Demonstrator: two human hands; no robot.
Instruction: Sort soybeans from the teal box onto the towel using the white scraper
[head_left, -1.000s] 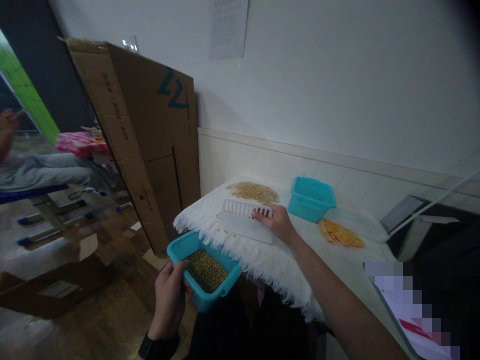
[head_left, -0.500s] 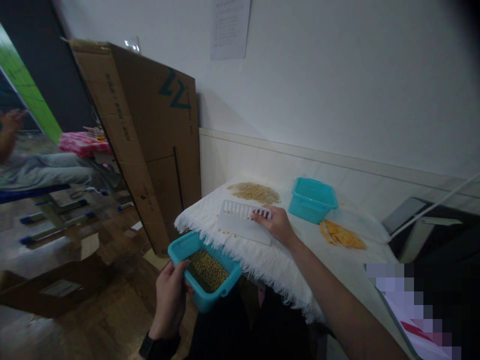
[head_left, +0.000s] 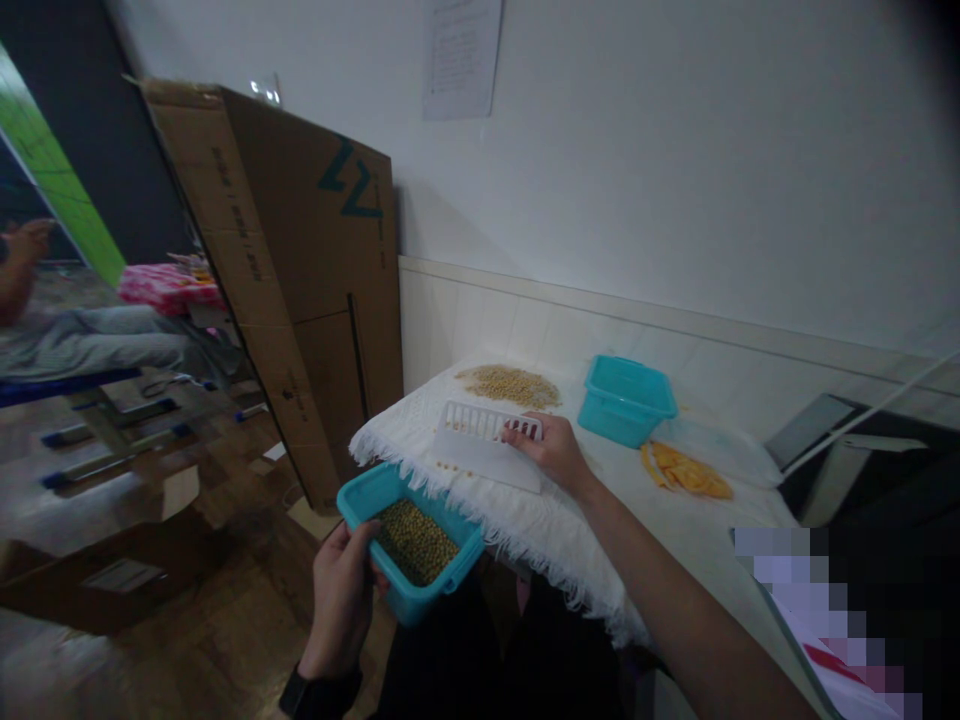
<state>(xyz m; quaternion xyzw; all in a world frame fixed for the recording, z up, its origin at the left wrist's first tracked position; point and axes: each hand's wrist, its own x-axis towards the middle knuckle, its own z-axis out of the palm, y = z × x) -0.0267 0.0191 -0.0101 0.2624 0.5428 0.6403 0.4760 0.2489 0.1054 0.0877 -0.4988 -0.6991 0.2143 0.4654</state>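
Observation:
My left hand (head_left: pixel 341 600) grips the near rim of a teal plastic bin (head_left: pixel 390 590) filled with greenish beans, held just below the fringed edge of a white cloth (head_left: pixel 525 520) on the table. On the cloth, the fingers of my right hand (head_left: pixel 551 450) are closed on a white plastic scraper (head_left: pixel 484 448) with a slotted top edge. A few loose beans lie beside the scraper's left edge. A pile of tan beans (head_left: pixel 510 383) lies further back on the cloth.
An empty teal bin (head_left: pixel 626 400) stands behind my right hand, with yellow-orange slices (head_left: pixel 682 470) next to it. A tall cardboard sheet (head_left: pixel 300 270) leans on the wall at left. A laptop (head_left: pixel 814 440) sits at right. Another person's arm (head_left: pixel 19 270) shows far left.
The scraper and my right hand have shifted slightly toward the cloth's edge. The left hand and the bin have stayed put.

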